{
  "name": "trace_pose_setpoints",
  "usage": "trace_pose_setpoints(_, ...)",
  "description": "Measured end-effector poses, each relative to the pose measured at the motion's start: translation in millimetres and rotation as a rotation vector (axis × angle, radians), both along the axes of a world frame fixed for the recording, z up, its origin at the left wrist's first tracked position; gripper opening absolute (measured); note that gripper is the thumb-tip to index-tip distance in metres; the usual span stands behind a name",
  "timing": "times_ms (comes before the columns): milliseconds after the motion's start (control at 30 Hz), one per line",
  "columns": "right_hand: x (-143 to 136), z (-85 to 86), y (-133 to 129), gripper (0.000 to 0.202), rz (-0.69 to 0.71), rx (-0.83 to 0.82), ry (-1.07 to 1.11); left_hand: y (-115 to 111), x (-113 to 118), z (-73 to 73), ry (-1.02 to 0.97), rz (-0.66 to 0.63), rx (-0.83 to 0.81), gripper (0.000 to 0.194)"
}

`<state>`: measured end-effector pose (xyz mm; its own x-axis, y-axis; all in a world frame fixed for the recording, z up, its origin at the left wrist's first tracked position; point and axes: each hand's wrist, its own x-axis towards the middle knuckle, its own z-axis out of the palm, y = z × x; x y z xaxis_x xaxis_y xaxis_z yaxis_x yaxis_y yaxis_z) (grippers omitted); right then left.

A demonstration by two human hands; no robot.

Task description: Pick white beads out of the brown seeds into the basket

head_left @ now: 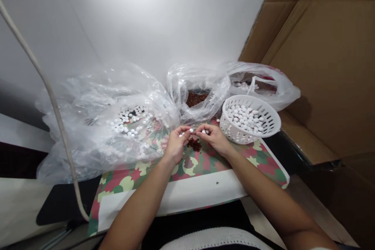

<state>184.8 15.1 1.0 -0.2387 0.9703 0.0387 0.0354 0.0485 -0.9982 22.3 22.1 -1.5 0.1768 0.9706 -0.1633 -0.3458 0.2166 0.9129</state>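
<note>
Both hands meet at the middle of the tabletop (187, 193). Left hand (175, 144), grip narrow, pinches a white bead (191, 130); right hand (213, 136) pinches more white beads (204, 131). Brown pieces (194, 144) lie beneath; a white basket (249, 119) stands near the right edge.

The left hand (175, 144) and right hand (213, 136) curl over small white pieces (191, 130), so the fingertips hide how many each pinches and what shape they are. The dark pile (194, 144) between the hands is too small to identify, perhaps seeds or husks. Crinkled bags (111, 117) blur their contents. The rope (43, 82) runs off the left edge; both elbows are cut off below.
</note>
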Motion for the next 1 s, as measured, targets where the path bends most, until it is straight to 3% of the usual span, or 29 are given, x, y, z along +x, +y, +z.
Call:
trace_pose_setpoints(400,-4.7,-5.3,1.1,0.038,-0.038,0.037,0.018,-3.0,4.1,0.8,-0.025,-0.031,0.02,0.06)
trace_pose_setpoints(700,-3.5,-4.6,0.2,0.04,-0.021,0.015,0.019,-6.6,2.3,0.0,0.172,0.012,0.185,0.039)
trace_pose_setpoints(867,-1.6,-1.0,-1.7,0.04,-0.029,0.018,0.041,-10.3,1.7,6.8,0.263,0.012,0.229,0.038)
trace_pose_setpoints(1000,-0.4,2.4,-3.4,0.039,-0.023,0.077,-0.001,-8.9,2.5,6.0,0.222,0.004,0.225,0.041)
